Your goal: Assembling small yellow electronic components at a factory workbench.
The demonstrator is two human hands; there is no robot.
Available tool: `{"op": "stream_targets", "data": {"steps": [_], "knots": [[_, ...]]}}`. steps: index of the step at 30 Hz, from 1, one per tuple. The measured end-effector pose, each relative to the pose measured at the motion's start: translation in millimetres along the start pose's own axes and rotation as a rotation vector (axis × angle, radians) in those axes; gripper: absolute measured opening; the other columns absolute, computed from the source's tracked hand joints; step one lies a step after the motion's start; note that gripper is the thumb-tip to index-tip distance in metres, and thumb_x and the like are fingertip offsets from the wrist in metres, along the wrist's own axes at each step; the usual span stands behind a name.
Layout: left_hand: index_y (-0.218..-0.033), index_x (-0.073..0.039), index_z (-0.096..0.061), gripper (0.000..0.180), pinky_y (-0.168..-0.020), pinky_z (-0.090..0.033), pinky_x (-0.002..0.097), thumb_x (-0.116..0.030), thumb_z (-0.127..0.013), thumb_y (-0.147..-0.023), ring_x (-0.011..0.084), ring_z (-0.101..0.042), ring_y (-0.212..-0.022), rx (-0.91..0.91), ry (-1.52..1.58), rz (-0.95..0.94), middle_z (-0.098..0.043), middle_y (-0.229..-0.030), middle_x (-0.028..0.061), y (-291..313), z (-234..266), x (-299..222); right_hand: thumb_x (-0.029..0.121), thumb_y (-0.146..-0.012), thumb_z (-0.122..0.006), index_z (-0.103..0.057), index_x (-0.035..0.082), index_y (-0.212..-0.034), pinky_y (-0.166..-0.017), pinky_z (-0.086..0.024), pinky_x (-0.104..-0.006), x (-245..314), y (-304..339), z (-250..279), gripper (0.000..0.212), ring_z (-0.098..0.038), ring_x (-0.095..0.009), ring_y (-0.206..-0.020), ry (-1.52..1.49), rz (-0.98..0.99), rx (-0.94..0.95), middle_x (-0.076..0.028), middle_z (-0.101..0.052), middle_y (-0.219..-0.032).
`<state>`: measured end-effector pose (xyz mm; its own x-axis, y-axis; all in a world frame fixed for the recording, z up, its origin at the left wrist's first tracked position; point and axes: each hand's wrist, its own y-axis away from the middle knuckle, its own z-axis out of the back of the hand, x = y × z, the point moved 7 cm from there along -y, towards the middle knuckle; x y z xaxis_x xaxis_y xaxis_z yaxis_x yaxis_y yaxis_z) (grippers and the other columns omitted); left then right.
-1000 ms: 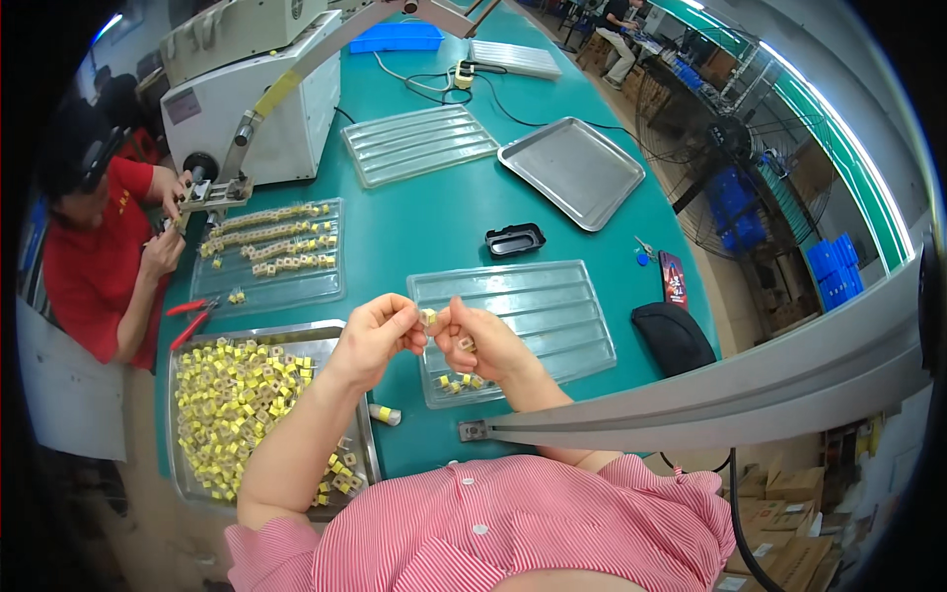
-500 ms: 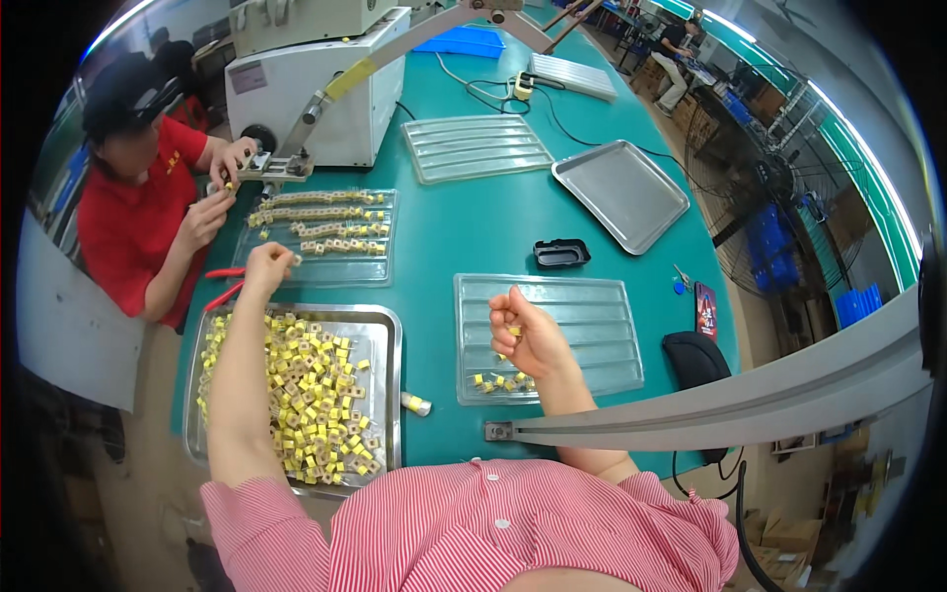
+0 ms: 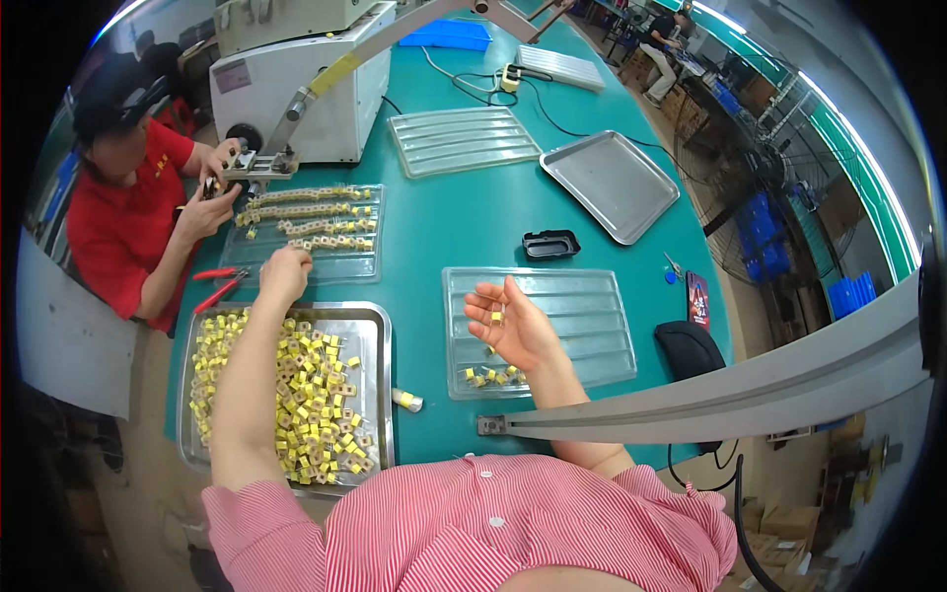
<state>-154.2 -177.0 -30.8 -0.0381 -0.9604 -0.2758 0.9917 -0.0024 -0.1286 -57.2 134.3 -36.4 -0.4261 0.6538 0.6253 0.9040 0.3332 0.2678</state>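
Note:
My left hand is over the near edge of the clear ribbed tray on the left, fingers pinched together; whatever they hold is too small and hidden to make out. Rows of small yellow-taped coils with tan bodies lie in that tray. My right hand is turned palm up with its fingers loosely spread, and one yellow-taped coil rests on them. Beneath it lies a second clear ribbed tray, with several coils in its nearest channel. A metal tray heaped with loose coils stands under my left forearm.
Red-handled pliers lie beside the left tray. A co-worker in red handles a small part at a clamp fixture. A black dish, an unfilled metal tray and a grey metal arm are to the right.
My left hand has moved slightly right and turned its fingers down toward the coil rows. My right hand's fingers have uncurled, leaving its coil in plain view. The whole view has shifted slightly.

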Motion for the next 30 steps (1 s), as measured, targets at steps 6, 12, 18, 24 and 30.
{"op": "stream_targets", "data": {"steps": [6, 12, 18, 24, 30], "knots": [[-0.079, -0.008, -0.064, 0.012, -0.071, -0.045, 0.0388, -0.015, -0.058, -0.072, 0.0288, -0.055, -0.084, 0.084, -0.177, 0.153, -0.059, -0.085, 0.0117, -1, 1, 23, 0.037, -0.088, -0.037, -0.049, 0.000, -0.096, -0.077, -0.045, -0.0365, 3, 1, 5, 0.040, -0.050, -0.025, -0.093, -0.020, 0.031, -0.013, -0.014, -0.051, -0.097], [-0.080, -0.004, -0.060, 0.015, -0.071, -0.043, 0.0393, -0.014, -0.060, -0.069, 0.0291, -0.055, -0.080, -0.013, 0.095, -0.296, -0.059, -0.081, 0.0130, 14, 25, -85, 0.043, -0.087, -0.033, -0.042, -0.002, -0.104, -0.091, -0.036, -0.0466, -1, -2, -6, 0.049, -0.042, -0.033, -0.105, -0.103, 0.011, 0.039, -0.022, -0.043, -0.108], [-0.083, -0.007, -0.057, 0.023, -0.068, -0.039, 0.0340, -0.013, -0.066, -0.062, 0.0230, -0.053, -0.078, -0.074, 0.410, -0.799, -0.055, -0.079, 0.0070, 84, 40, -229, 0.045, -0.087, -0.033, -0.037, -0.001, -0.111, -0.086, -0.040, -0.0412, 1, -5, -3, 0.052, -0.046, -0.028, -0.100, -0.128, 0.027, 0.127, -0.017, -0.044, -0.105], [-0.081, -0.008, -0.055, 0.028, -0.068, -0.037, 0.0339, -0.012, -0.068, -0.057, 0.0214, -0.051, -0.077, -0.099, 0.409, -0.748, -0.054, -0.078, 0.0041, 89, 18, -236, 0.048, -0.087, -0.029, -0.035, 0.002, -0.116, -0.081, -0.042, -0.0367, -1, -1, -10, 0.055, -0.048, -0.023, -0.094, -0.053, 0.023, 0.167, -0.014, -0.045, -0.104], [-0.084, -0.008, -0.056, 0.032, -0.071, -0.037, 0.0331, -0.013, -0.069, -0.055, 0.0210, -0.051, -0.080, -0.153, 0.501, -0.709, -0.055, -0.080, 0.0039, 91, 36, -234, 0.040, -0.088, -0.034, -0.042, 0.003, -0.112, -0.079, -0.042, -0.0340, 1, 1, -13, 0.045, -0.050, -0.019, -0.093, 0.011, 0.032, 0.152, -0.011, -0.048, -0.104]]}}
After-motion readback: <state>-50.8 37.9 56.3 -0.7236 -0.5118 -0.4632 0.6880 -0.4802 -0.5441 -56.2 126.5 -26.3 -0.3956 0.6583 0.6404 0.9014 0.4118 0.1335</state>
